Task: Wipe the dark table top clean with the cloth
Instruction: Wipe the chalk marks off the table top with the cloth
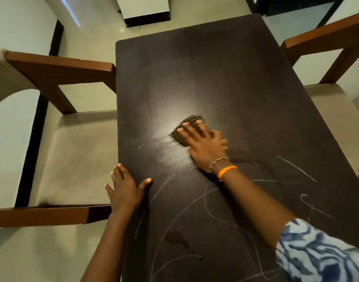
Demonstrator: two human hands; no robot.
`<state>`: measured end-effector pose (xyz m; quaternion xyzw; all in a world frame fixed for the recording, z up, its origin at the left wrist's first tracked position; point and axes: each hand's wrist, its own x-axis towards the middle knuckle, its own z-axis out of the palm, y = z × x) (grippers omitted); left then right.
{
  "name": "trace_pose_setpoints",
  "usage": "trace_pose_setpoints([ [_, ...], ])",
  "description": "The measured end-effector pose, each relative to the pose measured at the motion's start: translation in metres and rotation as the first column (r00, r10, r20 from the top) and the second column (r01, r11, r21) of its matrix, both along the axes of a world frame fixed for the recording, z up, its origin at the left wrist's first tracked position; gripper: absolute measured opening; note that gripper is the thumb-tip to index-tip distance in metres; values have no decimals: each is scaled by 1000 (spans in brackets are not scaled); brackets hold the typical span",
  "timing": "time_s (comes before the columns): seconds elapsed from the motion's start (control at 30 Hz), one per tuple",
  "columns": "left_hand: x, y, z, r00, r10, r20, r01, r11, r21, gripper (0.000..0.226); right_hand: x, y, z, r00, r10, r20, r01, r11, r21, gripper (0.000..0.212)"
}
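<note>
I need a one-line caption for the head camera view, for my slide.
Right hand presses a cloth flat on the chalk-marked dark table top; left hand rests on its edge.

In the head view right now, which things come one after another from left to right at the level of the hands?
Left chair → left hand → cloth → right hand → right chair.

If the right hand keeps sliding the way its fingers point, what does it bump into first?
Probably nothing. The right hand presses the cloth, fingers pointing up-left over bare table. Only the table's far-left edge lies ahead.
</note>
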<state>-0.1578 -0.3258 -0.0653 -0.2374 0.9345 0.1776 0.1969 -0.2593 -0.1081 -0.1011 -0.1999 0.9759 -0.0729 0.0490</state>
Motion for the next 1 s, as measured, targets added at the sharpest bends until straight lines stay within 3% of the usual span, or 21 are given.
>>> trace_pose_setpoints([
  [0.13,3,2,-6,996,57,-75,-40,978,204,119,-8,78,0,910,-413,-38,414,910,28,57],
  [0.2,4,0,-7,995,44,-93,-21,972,235,122,-1,74,0,803,-596,-26,596,803,3,55],
  [0.27,5,-5,-8,994,46,-102,-15,957,290,117,8,41,-2,745,-667,-17,667,745,-7,56],
  [0.43,9,-22,-4,982,158,-106,-76,836,543,95,30,-77,-2,895,-446,26,446,894,-38,62],
  [0.6,13,-34,2,882,470,-29,-239,500,833,62,42,-180,-3,987,-80,139,92,992,-82,63],
  [0.67,10,-35,3,842,536,-64,-265,513,817,51,43,-184,-2,988,107,114,-101,993,-58,60],
  [0.73,5,-36,4,817,558,-144,-268,589,763,39,39,-165,0,962,265,67,-264,964,-23,59],
  [0.8,1,-38,3,822,535,-195,-259,656,709,34,30,-132,-1,959,283,25,-282,959,-13,60],
  [0.9,-1,-42,-4,824,520,-223,-279,716,640,38,11,-67,0,1000,25,-13,-24,999,44,60],
  [1.0,-2,-49,-11,820,513,-253,-282,747,601,40,6,-18,1,942,-335,-15,335,941,49,59],
])
